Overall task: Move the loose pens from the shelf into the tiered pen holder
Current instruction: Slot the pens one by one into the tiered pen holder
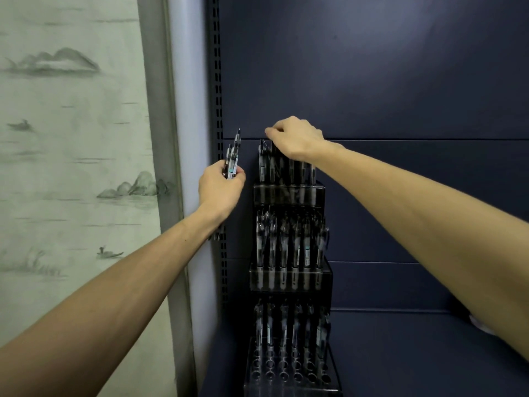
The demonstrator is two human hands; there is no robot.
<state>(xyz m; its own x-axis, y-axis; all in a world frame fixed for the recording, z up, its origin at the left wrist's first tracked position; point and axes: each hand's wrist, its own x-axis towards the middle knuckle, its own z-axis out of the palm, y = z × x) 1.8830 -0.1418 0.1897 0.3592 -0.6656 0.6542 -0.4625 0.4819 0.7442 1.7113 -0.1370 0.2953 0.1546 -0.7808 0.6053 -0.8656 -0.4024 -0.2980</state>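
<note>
Filling the tiered pen holder (pixel 289 193)'s top row, the right hand (pixel 297 140) pinches a pen; left hand (pixel 220 190) clutches spare pens (pixel 232 159); front holes remain empty.

The shelf back panel (pixel 400 81) is dark navy blue, plain, without pattern. The tiered pen holder (pixel 290 277) is smoky, dark transparent plastic. The pens (pixel 296 247) in its tiers have clear barrels with black parts and silver-grey tips. The wall hanging (pixel 71 138) at far left is pale green-grey with an ink-wash pattern of grey hills, boats and water lines.
</note>
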